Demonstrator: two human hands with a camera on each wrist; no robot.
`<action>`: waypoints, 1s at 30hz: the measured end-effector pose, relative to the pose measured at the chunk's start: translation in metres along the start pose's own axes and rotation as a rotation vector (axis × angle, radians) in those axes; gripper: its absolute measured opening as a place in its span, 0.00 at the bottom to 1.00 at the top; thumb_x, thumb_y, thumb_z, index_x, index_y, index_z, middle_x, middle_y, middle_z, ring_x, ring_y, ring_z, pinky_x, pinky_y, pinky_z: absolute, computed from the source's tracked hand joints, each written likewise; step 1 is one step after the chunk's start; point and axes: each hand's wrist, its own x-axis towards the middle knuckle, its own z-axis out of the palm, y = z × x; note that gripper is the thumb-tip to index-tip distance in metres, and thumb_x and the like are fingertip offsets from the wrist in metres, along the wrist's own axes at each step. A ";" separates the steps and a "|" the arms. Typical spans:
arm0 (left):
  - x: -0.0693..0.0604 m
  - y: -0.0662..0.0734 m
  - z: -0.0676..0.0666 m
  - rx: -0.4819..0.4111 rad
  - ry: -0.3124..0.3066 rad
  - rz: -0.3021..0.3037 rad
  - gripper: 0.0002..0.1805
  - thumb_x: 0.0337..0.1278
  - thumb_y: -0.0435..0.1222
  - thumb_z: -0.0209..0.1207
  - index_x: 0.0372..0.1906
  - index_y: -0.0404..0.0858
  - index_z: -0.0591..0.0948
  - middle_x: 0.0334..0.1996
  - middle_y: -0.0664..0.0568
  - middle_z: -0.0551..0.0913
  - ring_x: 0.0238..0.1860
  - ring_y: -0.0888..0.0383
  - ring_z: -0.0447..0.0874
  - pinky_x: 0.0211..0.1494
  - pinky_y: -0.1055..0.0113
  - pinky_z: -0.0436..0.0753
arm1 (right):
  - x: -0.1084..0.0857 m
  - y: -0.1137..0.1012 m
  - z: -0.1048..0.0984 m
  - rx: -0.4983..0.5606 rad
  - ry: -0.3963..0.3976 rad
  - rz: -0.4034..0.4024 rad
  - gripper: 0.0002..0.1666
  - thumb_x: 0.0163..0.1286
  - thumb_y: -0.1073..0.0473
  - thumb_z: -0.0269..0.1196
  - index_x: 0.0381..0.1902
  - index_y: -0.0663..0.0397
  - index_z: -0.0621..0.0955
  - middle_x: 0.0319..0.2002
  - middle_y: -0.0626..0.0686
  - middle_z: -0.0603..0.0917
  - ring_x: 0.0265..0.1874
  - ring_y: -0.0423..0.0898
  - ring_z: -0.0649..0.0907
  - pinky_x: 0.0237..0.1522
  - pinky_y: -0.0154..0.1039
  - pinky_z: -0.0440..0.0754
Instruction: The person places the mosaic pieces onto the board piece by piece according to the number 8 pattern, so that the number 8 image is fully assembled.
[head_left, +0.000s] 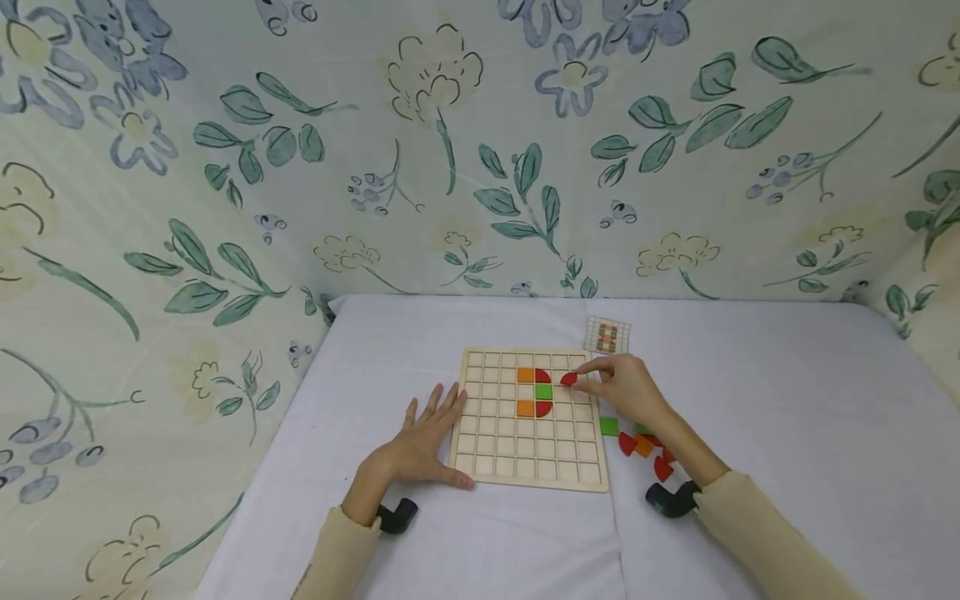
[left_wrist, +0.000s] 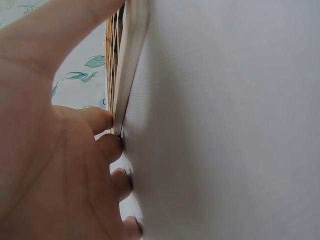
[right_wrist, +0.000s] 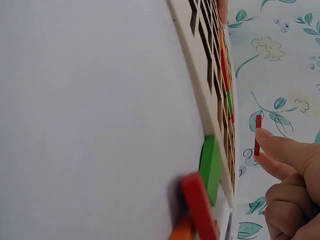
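A wooden grid board [head_left: 495, 454] lies on the white table. In its upper middle cells sit two orange squares [head_left: 526, 375], a green square [head_left: 543, 392] and two red quarter-circle pieces [head_left: 543, 409]. My left hand [head_left: 423, 446] is spread flat at the board's left edge, its thumb near the lower-left corner; the left wrist view shows its fingertips against the edge and the cloth. Between thumb and forefinger, my right hand [head_left: 630, 387] pinches another red quarter-circle piece [right_wrist: 258, 135], held above the board's upper right cells.
Loose red, orange and green pieces [head_left: 643, 446] lie in a small heap right of the board, below my right forearm. A green square [head_left: 609, 427] lies by the right edge. Behind the board's upper right corner is a small pattern card [head_left: 607, 335]. Flowered cloth [head_left: 450, 167] hangs behind the table.
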 end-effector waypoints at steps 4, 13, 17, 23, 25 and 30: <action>0.001 -0.002 0.001 0.005 0.000 -0.006 0.76 0.41 0.64 0.76 0.85 0.41 0.40 0.86 0.47 0.34 0.85 0.41 0.24 0.82 0.31 0.30 | 0.013 -0.012 0.014 0.017 -0.026 -0.043 0.16 0.62 0.54 0.76 0.45 0.57 0.91 0.16 0.45 0.61 0.18 0.42 0.61 0.21 0.32 0.58; 0.002 -0.002 0.001 0.016 -0.007 -0.014 0.76 0.41 0.64 0.76 0.85 0.41 0.39 0.86 0.47 0.34 0.85 0.42 0.24 0.82 0.32 0.30 | 0.035 -0.035 0.043 0.031 -0.089 -0.135 0.14 0.63 0.57 0.76 0.44 0.59 0.91 0.15 0.45 0.66 0.18 0.41 0.62 0.22 0.31 0.59; 0.002 -0.002 0.001 0.022 -0.006 -0.016 0.76 0.41 0.65 0.76 0.85 0.41 0.39 0.86 0.47 0.34 0.85 0.42 0.24 0.82 0.32 0.30 | 0.042 -0.041 0.051 0.049 -0.105 -0.148 0.14 0.63 0.58 0.76 0.44 0.60 0.91 0.15 0.45 0.66 0.17 0.40 0.62 0.22 0.31 0.59; 0.002 -0.002 0.001 0.022 -0.004 -0.016 0.76 0.41 0.64 0.76 0.85 0.41 0.39 0.86 0.47 0.34 0.86 0.42 0.25 0.82 0.31 0.31 | 0.049 -0.045 0.059 0.038 -0.128 -0.158 0.15 0.63 0.58 0.76 0.45 0.60 0.90 0.13 0.45 0.66 0.15 0.40 0.63 0.21 0.30 0.60; 0.002 -0.002 0.001 0.019 -0.004 -0.016 0.76 0.41 0.64 0.76 0.85 0.41 0.39 0.86 0.47 0.34 0.86 0.42 0.25 0.82 0.31 0.31 | 0.050 -0.045 0.060 0.028 -0.131 -0.158 0.15 0.62 0.58 0.77 0.45 0.60 0.91 0.13 0.45 0.66 0.14 0.40 0.63 0.20 0.30 0.61; 0.002 -0.002 0.001 0.021 -0.006 -0.015 0.76 0.41 0.64 0.76 0.85 0.41 0.39 0.86 0.46 0.34 0.85 0.42 0.25 0.82 0.31 0.30 | 0.051 -0.045 0.062 0.040 -0.123 -0.149 0.13 0.62 0.59 0.77 0.44 0.58 0.91 0.13 0.46 0.67 0.14 0.40 0.63 0.19 0.31 0.60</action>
